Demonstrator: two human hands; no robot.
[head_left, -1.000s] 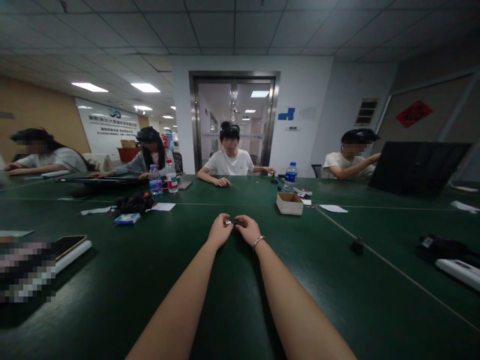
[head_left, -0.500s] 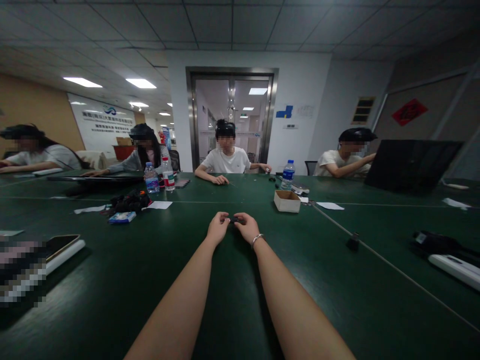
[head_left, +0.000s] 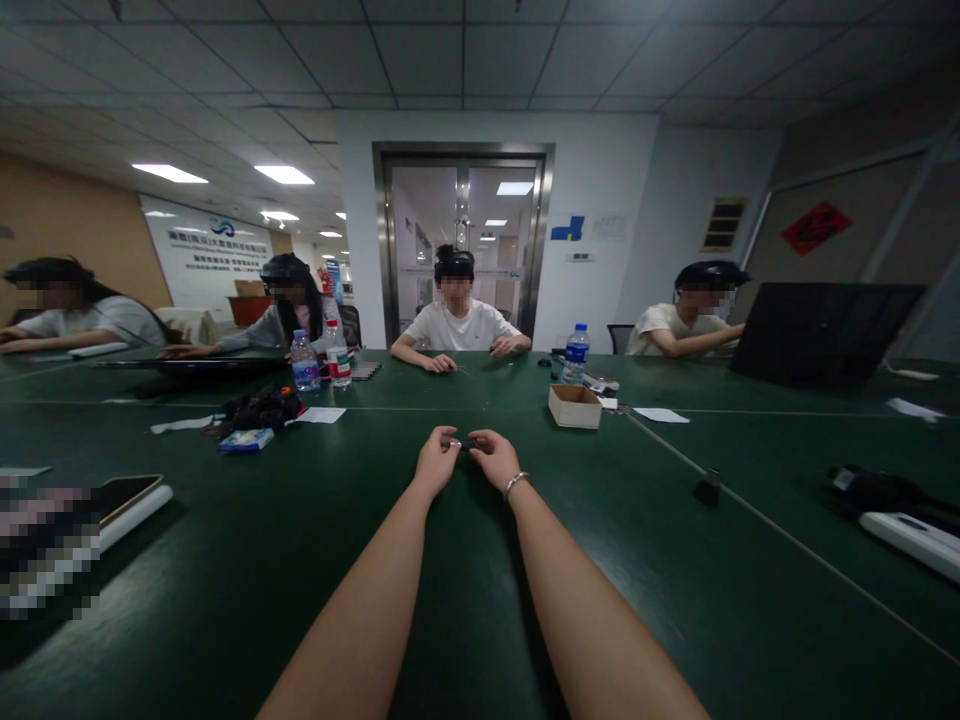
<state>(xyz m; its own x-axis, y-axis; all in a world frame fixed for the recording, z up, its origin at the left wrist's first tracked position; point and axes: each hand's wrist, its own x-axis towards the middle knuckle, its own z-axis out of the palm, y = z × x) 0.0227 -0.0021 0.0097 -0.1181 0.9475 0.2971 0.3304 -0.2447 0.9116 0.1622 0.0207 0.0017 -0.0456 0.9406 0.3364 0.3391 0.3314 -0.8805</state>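
Both forearms reach forward over the green table. A small dark piece with a pale, shiny end (head_left: 466,445) spans the gap between my hands, too small to make out its kind. My left hand (head_left: 437,463) pinches the shiny end with thumb and fingers. The dark end is in the fingertips of my right hand (head_left: 496,460), which has a silver bracelet (head_left: 516,485) at its wrist. Whether it is one piece or two joined parts, I cannot tell.
A small open cardboard box (head_left: 574,408) stands ahead to the right, near a water bottle (head_left: 576,354). Ahead left lie a black cable bundle (head_left: 262,408) and a blue-white packet (head_left: 246,440). A black clip (head_left: 707,487) sits at right. Co-workers sit across the table.
More of the shiny end shows between my hands, which are slightly farther apart. Across the table, a co-worker's outstretched hand has come in toward their middle.
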